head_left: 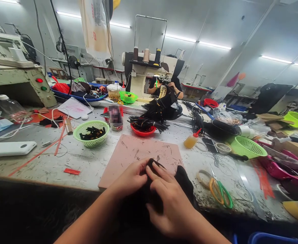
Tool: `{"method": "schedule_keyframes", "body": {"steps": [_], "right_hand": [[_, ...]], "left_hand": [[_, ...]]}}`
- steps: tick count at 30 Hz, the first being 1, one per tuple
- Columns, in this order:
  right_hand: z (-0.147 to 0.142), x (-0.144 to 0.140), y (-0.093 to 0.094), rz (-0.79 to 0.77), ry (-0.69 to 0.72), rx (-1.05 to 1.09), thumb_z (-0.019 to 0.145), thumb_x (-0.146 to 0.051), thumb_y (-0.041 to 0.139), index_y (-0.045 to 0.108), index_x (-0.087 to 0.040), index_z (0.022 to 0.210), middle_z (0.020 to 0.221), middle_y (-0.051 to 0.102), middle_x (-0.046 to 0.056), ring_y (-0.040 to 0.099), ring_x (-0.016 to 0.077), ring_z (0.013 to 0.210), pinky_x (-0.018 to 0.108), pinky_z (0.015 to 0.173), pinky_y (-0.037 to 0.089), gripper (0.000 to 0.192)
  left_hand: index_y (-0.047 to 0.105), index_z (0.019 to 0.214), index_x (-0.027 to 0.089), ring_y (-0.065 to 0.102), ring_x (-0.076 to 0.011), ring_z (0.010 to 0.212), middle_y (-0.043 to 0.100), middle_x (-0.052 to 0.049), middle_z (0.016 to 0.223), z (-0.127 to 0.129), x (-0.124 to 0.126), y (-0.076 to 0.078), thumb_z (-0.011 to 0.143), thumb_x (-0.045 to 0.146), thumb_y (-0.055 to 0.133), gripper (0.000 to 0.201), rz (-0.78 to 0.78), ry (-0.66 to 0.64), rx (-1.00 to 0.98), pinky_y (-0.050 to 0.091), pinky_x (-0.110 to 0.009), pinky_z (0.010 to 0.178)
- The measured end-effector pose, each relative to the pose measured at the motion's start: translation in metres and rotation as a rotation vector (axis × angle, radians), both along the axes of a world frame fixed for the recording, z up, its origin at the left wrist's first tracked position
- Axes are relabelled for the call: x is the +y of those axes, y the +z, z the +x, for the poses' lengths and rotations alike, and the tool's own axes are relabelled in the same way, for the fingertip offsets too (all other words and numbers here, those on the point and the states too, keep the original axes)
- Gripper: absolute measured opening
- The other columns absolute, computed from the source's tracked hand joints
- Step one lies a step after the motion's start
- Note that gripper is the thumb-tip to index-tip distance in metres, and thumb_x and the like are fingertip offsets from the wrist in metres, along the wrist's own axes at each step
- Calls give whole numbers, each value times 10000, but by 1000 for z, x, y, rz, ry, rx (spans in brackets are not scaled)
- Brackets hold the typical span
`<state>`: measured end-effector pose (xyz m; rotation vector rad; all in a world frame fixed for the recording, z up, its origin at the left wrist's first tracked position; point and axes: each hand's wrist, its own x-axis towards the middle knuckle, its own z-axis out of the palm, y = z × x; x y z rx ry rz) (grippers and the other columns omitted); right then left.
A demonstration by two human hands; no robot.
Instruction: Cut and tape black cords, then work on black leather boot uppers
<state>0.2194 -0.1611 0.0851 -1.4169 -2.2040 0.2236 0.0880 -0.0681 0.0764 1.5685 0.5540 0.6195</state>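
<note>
Your left hand (131, 178) and right hand (173, 203) meet over a soft black fabric piece (183, 181) at the near edge of the worn pink cutting mat (139, 154). Your left fingers curl in and pinch the top fold of the fabric, thumb pressed to it. Your right fingers (159, 173) lie close together on top of the same fold, touching your left fingertips; the rest of the fabric bunches under your right palm and spills out just beyond your right knuckles.

Past your fingertips, across the mat, sits a red bowl of black strips (142, 128). Beyond your left fingers stands a round green mesh basket holding black pieces (91, 133), and well to the left of them lies a flat white power bank (10, 148). Just right of your right hand lie scissors with yellow and green handles (221, 191); farther out that way are a small amber squeeze bottle with a red nozzle (191, 140) and a tipped green mesh basket (245, 147). Across the table a person's hands (164, 86) work at a cream sewing machine (144, 73).
</note>
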Motion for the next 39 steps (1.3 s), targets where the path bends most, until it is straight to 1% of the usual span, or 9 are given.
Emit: {"method": "schedule_keyframes", "body": {"steps": [4, 9, 14, 18, 20, 22, 24, 29, 39], "right_hand": [[10, 3, 17, -21, 129, 32, 675, -134, 539, 506, -212, 668, 1163, 587, 80, 480, 260, 1100, 432, 905, 421, 84], [15, 21, 39, -38, 514, -115, 692, -147, 470, 505, -209, 662, 925, 620, 63, 537, 206, 922, 380, 908, 402, 77], [3, 40, 38, -41, 671, -292, 722, -298, 471, 483, -207, 598, 661, 544, 27, 507, 167, 661, 324, 779, 436, 154], [0, 52, 36, -72, 630, -424, 649, -189, 526, 531, -192, 631, 684, 570, 27, 507, 163, 631, 331, 733, 427, 20], [3, 56, 37, -136, 590, -387, 619, -93, 517, 573, -184, 757, 741, 602, 31, 540, 171, 683, 334, 754, 421, 175], [7, 60, 37, -201, 548, -318, 632, -43, 512, 567, -175, 944, 818, 633, 41, 568, 185, 771, 345, 808, 411, 343], [8, 62, 37, -260, 511, -286, 679, -52, 538, 553, -176, 1001, 835, 652, 39, 583, 193, 803, 381, 876, 380, 345], [3, 62, 33, -326, 447, -253, 755, -117, 588, 572, -190, 766, 719, 649, -10, 599, 158, 722, 437, 974, 276, 76], [6, 53, 22, -204, 254, -116, 810, -205, 564, 541, -191, 753, 682, 626, -25, 574, 133, 657, 439, 953, 265, 63]], "left_hand": [[479, 1134, 188, 574, -193, 965, 639, -44, 1010, 1, 0, -3, 611, 75, 531, 538, -143, 66, -21, 422, -341, 868], [476, 749, 181, 481, -74, 557, 532, 73, 652, 1, 2, -12, 571, 162, 692, 281, -316, 90, -99, 352, -193, 525], [511, 715, 164, 500, -104, 621, 543, 38, 659, -14, -1, -28, 616, 297, 689, 244, -420, 84, -117, 382, -223, 595], [556, 925, 182, 555, -200, 897, 611, -29, 904, -41, -16, -42, 608, 404, 694, 411, -466, 48, -220, 406, -309, 788], [545, 996, 208, 535, -207, 977, 612, -24, 990, -53, -26, -50, 569, 303, 749, 482, -440, 90, -216, 384, -314, 843], [536, 997, 219, 560, -190, 908, 625, -4, 943, -57, -35, -56, 577, 244, 754, 473, -484, 186, -183, 397, -312, 811], [541, 957, 204, 575, -173, 798, 627, 9, 851, -56, -42, -59, 614, 261, 733, 397, -571, 259, -179, 416, -303, 742], [563, 917, 168, 566, -152, 719, 634, -6, 792, -44, -48, -51, 656, 314, 712, 334, -619, 299, -195, 415, -270, 677], [590, 897, 194, 543, -136, 706, 633, 15, 778, -35, -51, -35, 658, 321, 703, 293, -518, 335, -221, 402, -246, 647]]}}
